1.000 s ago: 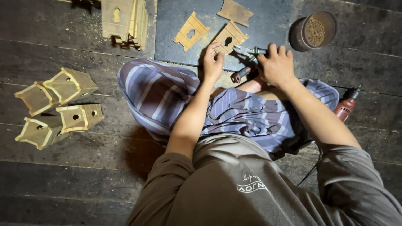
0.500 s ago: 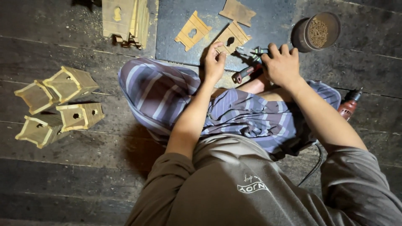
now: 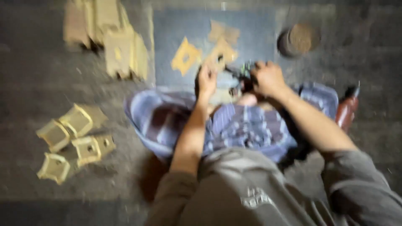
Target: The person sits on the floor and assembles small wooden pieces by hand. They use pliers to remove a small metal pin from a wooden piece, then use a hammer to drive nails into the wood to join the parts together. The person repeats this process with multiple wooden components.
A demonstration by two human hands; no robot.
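on the floor (image 3: 50,75) at far left sit four small box-like wooden pieces (image 3: 73,140), already put together as far as the blur lets you judge. above them a stack of flat panels (image 3: 115,46) stands at the edge of a dark mat (image 3: 167,29). on the mat lie three loose cut-outs; your left hand (image 3: 207,79) rests on the nearest cut-out (image 3: 220,52), fingers curled narrow, though whether it grips or just presses down cannot be told. your right hand (image 3: 268,77) is closed around a dark tool (image 3: 245,72) just beside that piece. so some pieces look done, and the cut-outs and panels look left to work. a round tin (image 3: 299,39) sits beyond, and a red tool (image 3: 346,111) lies by your right knee. everything is smeared; the dark tool's tip and your lower legs under the striped cloth (image 3: 247,125) are hidden.
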